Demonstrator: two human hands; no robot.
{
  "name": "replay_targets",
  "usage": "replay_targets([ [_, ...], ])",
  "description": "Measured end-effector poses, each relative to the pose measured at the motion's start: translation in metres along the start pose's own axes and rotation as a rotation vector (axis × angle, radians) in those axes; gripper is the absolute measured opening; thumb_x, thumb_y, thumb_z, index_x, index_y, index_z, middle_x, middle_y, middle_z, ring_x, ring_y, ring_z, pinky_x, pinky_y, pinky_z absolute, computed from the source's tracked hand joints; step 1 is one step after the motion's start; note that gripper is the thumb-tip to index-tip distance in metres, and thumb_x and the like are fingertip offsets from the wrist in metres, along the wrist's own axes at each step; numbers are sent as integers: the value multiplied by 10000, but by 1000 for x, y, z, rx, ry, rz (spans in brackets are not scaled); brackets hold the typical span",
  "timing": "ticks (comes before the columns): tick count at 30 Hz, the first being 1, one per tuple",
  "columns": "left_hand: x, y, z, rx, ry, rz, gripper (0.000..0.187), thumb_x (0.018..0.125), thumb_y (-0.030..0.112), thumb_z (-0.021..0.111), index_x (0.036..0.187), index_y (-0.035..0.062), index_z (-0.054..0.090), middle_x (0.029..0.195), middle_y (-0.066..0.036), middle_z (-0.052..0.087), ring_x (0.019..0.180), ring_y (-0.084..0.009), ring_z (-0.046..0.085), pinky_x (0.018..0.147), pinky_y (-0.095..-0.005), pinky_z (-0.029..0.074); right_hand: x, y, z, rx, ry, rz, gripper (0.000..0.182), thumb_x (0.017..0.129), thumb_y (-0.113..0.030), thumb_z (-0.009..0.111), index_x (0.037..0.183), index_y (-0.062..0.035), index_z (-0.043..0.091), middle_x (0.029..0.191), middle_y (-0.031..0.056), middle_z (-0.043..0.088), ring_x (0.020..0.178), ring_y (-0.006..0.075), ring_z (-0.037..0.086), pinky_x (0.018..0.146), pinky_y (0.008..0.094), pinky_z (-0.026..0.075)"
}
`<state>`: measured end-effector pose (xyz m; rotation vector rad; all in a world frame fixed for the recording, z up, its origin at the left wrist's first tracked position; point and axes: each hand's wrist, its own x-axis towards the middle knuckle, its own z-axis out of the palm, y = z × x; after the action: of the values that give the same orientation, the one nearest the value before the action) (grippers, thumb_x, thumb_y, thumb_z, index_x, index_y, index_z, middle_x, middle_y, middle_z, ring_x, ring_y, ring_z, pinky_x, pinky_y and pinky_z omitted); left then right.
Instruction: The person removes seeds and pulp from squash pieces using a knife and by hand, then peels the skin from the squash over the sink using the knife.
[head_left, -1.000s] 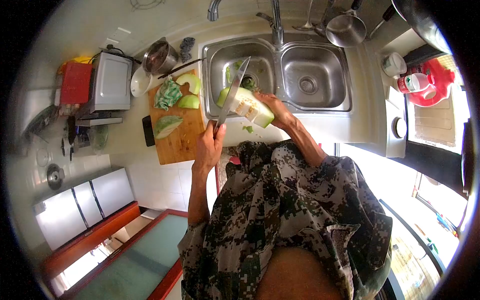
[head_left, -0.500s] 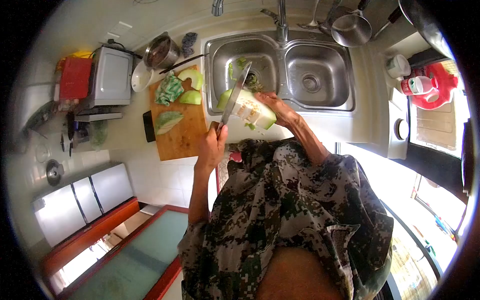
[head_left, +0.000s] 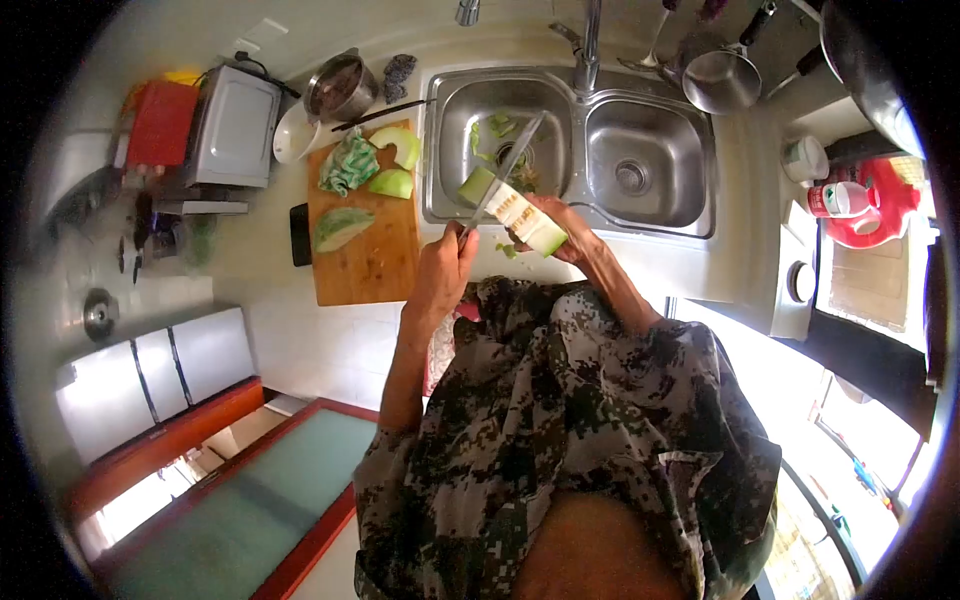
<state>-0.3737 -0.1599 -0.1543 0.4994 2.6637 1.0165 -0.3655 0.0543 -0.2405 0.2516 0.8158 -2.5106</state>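
My left hand is closed around the handle of a large knife, whose blade slants up over the left sink basin and lies against a piece of green-skinned melon. The pale, seedy cut side of the melon faces up. My right hand grips the melon's right end at the sink's front edge. Green peelings lie in the left basin, and a few scraps sit on the counter edge below the melon.
A cutting board on the left holds melon pieces, a cabbage piece and a crumpled green-white bag. Behind it are a white bowl, a metal pot and chopsticks. The right basin adjoins.
The melon has turned in my right hand, showing its seedy side more fully. The knife and my left hand have shifted slightly relative to it. The whole view has also moved a little.
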Motion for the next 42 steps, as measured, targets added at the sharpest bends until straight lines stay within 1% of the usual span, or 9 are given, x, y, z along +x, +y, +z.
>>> replay_targets([
  [2, -1, 24, -2, 57, 21, 4, 321, 952, 272, 489, 1063, -28, 522, 788, -241, 623, 742, -411, 626, 599, -451, 481, 5, 4, -5, 460, -121, 184, 323, 952, -273, 451, 1074, 21, 506, 791, 121, 540, 710, 203, 532, 543, 302, 462],
  [4, -1, 35, -2, 131, 19, 25, 327, 951, 277, 493, 1050, -33, 520, 733, -239, 615, 698, -414, 624, 564, -457, 476, 11, 6, -9, 519, -456, 153, 312, 956, -286, 451, 1045, 4, 524, 793, 111, 539, 686, 173, 485, 522, 264, 386],
  [7, -2, 41, -1, 218, 105, 253, 256, 925, 198, 538, 827, -28, 468, 597, -209, 574, 523, -384, 584, 443, -435, 462, 4, 7, -8, 574, -387, 156, 333, 955, -319, 460, 1027, -1, 528, 801, 111, 542, 654, 155, 437, 519, 255, 332],
  [15, -4, 41, -16, 65, -158, 28, 294, 936, 233, 516, 836, -39, 472, 556, -247, 546, 558, -424, 578, 482, -477, 449, 4, -9, -13, 181, -227, 53, 372, 939, -343, 495, 1045, 12, 527, 830, 145, 551, 671, 194, 479, 542, 296, 390],
  [18, -3, 27, 4, 95, -29, 65, 295, 937, 235, 512, 832, -38, 473, 560, -250, 546, 560, -425, 579, 488, -478, 450, 10, -4, -23, 328, -394, 110, 372, 931, -330, 509, 1063, 18, 529, 848, 152, 549, 688, 206, 480, 543, 299, 395],
  [24, 2, 25, -1, 3, -129, 12, 299, 946, 235, 498, 883, -57, 480, 613, -258, 559, 577, -419, 582, 503, -472, 422, 10, 5, -29, 374, -221, 218, 330, 930, -299, 489, 1034, 10, 539, 795, 108, 515, 672, 179, 443, 535, 277, 359],
  [31, 6, 10, 2, -3, -7, 278, 295, 938, 217, 511, 875, -69, 476, 619, -242, 555, 547, -349, 574, 514, -432, 426, 10, -5, -25, 497, -262, 289, 309, 948, -268, 418, 1014, 15, 522, 791, 127, 492, 644, 184, 409, 542, 294, 351],
  [38, 9, 16, 17, 49, -50, 27, 286, 934, 223, 518, 859, -49, 473, 610, -243, 545, 563, -373, 581, 512, -443, 420, 15, -16, -37, 472, -279, 213, 338, 948, -267, 420, 1060, 37, 516, 841, 188, 528, 691, 241, 477, 539, 338, 390],
  [42, 8, 1, 14, -56, -31, 135, 317, 909, 207, 546, 765, -71, 496, 592, -263, 545, 577, -419, 579, 500, -461, 423, 17, -15, -51, -122, -192, 80, 364, 966, -308, 459, 1067, 36, 520, 848, 153, 593, 708, 239, 589, 577, 346, 497],
])
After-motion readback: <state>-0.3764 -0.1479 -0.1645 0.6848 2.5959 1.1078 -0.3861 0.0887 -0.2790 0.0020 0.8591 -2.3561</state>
